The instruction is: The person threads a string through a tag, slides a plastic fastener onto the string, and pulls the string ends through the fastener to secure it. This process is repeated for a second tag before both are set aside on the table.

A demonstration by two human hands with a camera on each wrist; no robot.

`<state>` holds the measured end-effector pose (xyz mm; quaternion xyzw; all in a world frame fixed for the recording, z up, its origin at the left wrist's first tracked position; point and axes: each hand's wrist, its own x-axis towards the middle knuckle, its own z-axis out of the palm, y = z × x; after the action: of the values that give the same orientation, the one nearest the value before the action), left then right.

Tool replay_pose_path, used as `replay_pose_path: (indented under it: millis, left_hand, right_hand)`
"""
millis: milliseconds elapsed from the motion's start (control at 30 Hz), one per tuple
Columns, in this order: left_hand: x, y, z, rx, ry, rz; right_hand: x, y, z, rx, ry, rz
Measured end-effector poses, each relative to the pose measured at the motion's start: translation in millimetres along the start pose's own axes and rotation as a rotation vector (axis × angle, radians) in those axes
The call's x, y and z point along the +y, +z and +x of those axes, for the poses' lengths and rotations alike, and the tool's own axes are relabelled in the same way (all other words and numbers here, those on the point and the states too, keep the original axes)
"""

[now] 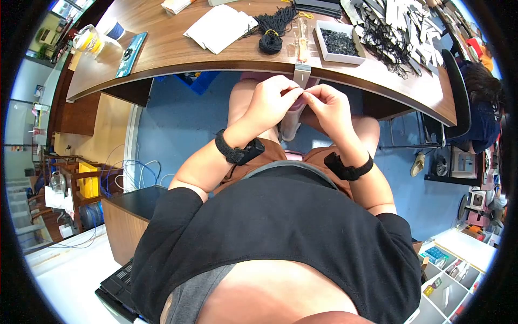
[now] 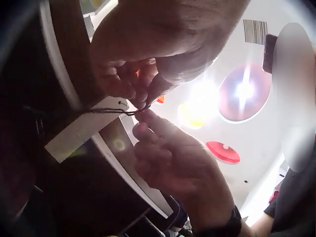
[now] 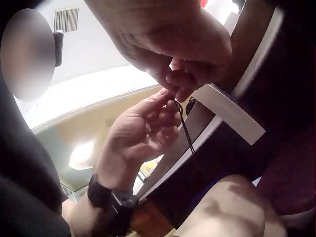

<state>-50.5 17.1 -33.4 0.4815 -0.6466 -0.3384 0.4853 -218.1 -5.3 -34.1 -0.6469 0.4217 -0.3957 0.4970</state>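
Over the lap, just off the table's front edge, the left hand (image 1: 271, 102) and right hand (image 1: 329, 106) meet at the fingertips. In the left wrist view, a thin black cord (image 2: 111, 111) runs out from between the pinching fingers of the left hand (image 2: 148, 44) and right hand (image 2: 177, 158). From the right wrist, the cord (image 3: 184, 126) hangs doubled below the left hand (image 3: 140, 131), with the right hand (image 3: 173, 39) pinching close above. Fingers hide the cord's pinched part. A pale flat strip (image 1: 301, 78) juts from the table edge beside the hands.
On the table (image 1: 167, 54) lie white sheets (image 1: 218, 27), a black cord bundle (image 1: 271, 42), a white box of small black pieces (image 1: 345, 54), and a pile of black cords and pale strips (image 1: 396, 38). Another person (image 1: 483, 102) sits at the right.
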Motion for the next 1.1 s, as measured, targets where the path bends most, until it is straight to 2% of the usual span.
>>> replay_pose_path:
  millis: [67,200,267,300,400,500,600,633,800,867,967,1000,1067,1100]
  left_hand:
    - [-2,1,2,0.027,0.019,0.042]
    - [2,-1,4,0.054,0.000,0.057]
    - [4,-1,3,-0.010,-0.038,0.080]
    - [5,-1,3,-0.042,-0.057,0.091]
    - [4,-3,1,-0.055,0.005,0.179]
    - [3,-6,5,0.003,0.125,0.327]
    - [-5,-6,14,0.049,0.115,0.346]
    - [-8,-5,15,0.058,0.087,0.348]
    - [-36,8,14,0.018,-0.030,-0.034]
    - [-40,15,12,0.005,-0.073,-0.165]
    - [-40,16,11,0.014,-0.065,-0.045]
    - [-39,16,11,0.031,-0.058,-0.005]
    - [-43,16,10,0.062,-0.009,-0.018]
    - [-43,16,8,0.077,0.013,-0.024]
  right_hand:
    - [5,-1,2,-0.001,-0.017,0.029]
    - [-9,-1,4,-0.019,0.109,0.083]
    - [-12,1,0,-0.056,0.164,0.120]
    - [-6,5,-1,-0.009,0.136,0.187]
    - [2,4,-3,0.021,0.063,0.003]
    - [5,-1,2,0.017,0.065,0.067]
    - [-1,-4,15,0.057,0.061,0.201]
    - [-2,-4,19,0.065,0.096,0.153]
    - [33,1,19,-0.026,0.377,0.417]
    - [45,4,16,-0.075,0.369,0.371]
    - [49,6,14,0.167,-0.347,-0.473]
    - [28,7,13,0.322,-0.382,-0.457]
    - [-1,3,7,0.373,-0.367,-0.407]
    - [-10,4,9,0.378,-0.472,-0.560]
